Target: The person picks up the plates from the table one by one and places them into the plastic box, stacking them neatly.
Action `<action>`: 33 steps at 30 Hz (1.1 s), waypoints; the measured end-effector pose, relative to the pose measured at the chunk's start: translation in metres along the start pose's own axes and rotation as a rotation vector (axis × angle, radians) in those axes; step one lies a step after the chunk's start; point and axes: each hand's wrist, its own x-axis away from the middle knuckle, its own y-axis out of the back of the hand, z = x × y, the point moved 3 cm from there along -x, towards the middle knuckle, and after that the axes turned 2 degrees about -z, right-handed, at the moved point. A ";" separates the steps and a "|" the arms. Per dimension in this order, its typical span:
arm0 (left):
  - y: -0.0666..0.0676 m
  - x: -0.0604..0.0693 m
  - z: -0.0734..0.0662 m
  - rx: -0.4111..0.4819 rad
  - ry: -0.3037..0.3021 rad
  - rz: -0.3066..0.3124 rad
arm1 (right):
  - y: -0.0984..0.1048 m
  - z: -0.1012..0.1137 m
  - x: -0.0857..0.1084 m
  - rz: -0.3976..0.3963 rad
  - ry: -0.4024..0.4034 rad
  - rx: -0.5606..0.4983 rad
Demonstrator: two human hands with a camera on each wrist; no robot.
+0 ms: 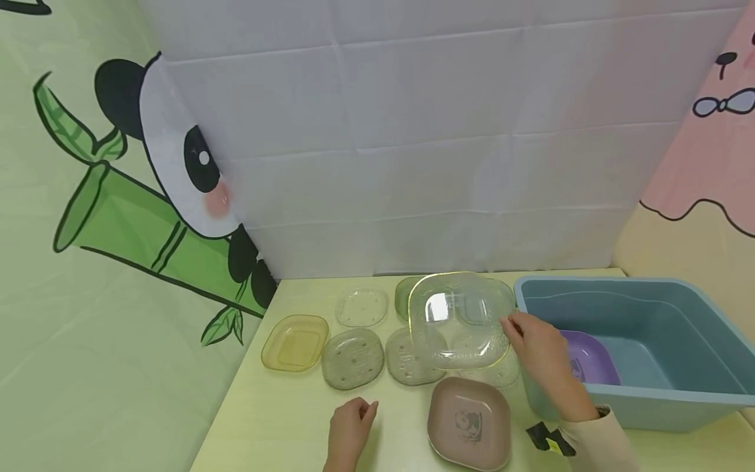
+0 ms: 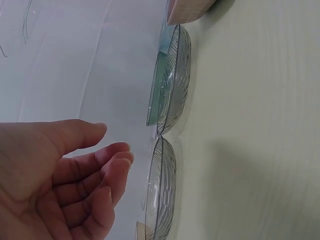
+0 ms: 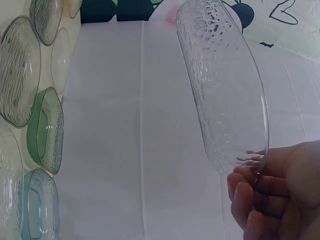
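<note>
My right hand (image 1: 539,347) pinches a clear, gold-rimmed plate (image 1: 460,301) by its right edge, holding it raised above the table. In the right wrist view the same plate (image 3: 227,100) is tilted, its wall textured, with thumb and fingers at its lower rim. Low over the table, my left hand (image 1: 350,429) holds nothing; its fingers are loosely curled. Beyond it lie two greyish clear plates, one on the left (image 1: 352,359) and one (image 1: 407,357) partly behind the raised plate. A brown plate (image 1: 468,423) with a panda print lies between the hands.
At the right stands a blue bin (image 1: 639,398) with a purple plate (image 1: 592,359) inside. A yellow plate (image 1: 295,343), a small clear plate (image 1: 362,307) and a green dish (image 3: 46,132) lie farther back. Black tape (image 1: 548,438) is near the right sleeve.
</note>
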 end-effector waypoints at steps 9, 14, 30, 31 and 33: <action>-0.001 0.001 0.007 -0.005 0.023 0.027 | 0.012 -0.025 -0.002 0.036 -0.097 0.017; -0.002 0.001 0.008 -0.008 0.021 0.034 | 0.018 -0.037 -0.002 0.022 -0.105 0.030; -0.002 0.001 0.010 -0.014 0.025 0.038 | 0.041 -0.077 0.000 -0.031 -0.115 0.070; -0.002 0.001 0.011 -0.017 0.025 0.037 | 0.043 -0.081 0.000 -0.014 -0.136 0.080; -0.002 0.001 0.010 -0.020 0.027 0.034 | 0.048 -0.088 0.001 0.010 -0.167 0.099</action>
